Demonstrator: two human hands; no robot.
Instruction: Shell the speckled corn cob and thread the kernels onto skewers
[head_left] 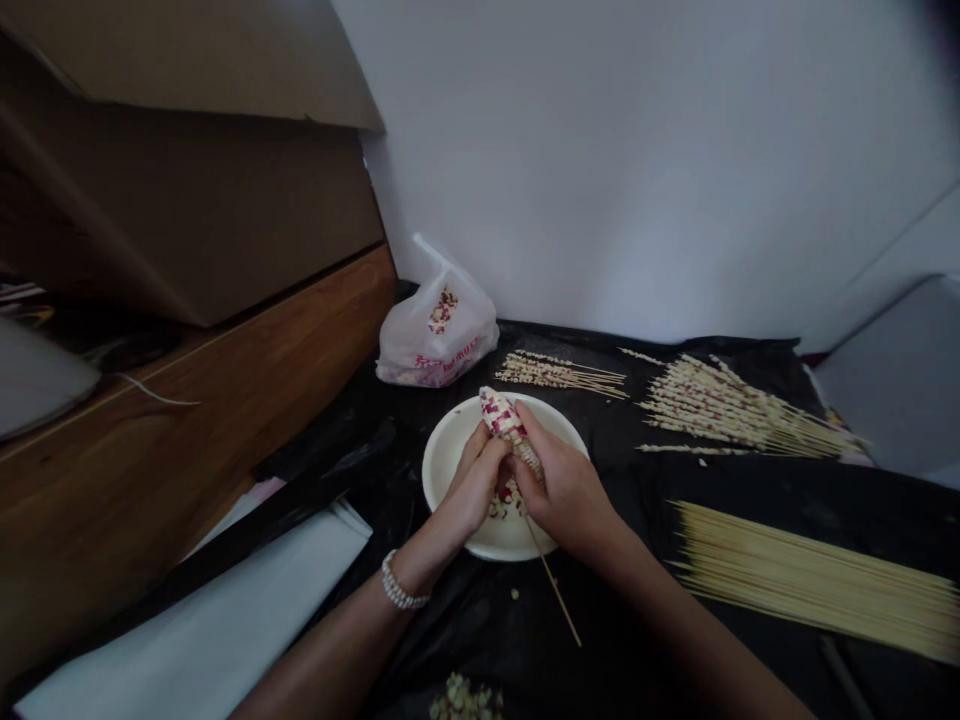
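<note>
Both hands are closed around a corn cob (pixel 504 412) with white and purple kernels, held over a white bowl (pixel 436 462). My left hand (pixel 478 480), with a beaded bracelet (pixel 401 585) at the wrist, grips the lower left side of the cob. Its fingertips are partly hidden. On the right side, the fingers of my right hand (pixel 561 482) wrap the cob. Loose kernels (pixel 498 508) lie in the bowl beneath. A thin wooden skewer (pixel 556 588) slants out from under my right hand over the bowl's near rim; its upper end is hidden.
A plastic bag (pixel 435 345) with corn stands behind the bowl. Kernel-threaded skewers lie in a small bunch (pixel 559 374) and a larger pile (pixel 720 405). Bare skewers (pixel 810 580) lie at right. Kernels (pixel 465 700) sit at the near edge. A cardboard box (pixel 187 200) stands left.
</note>
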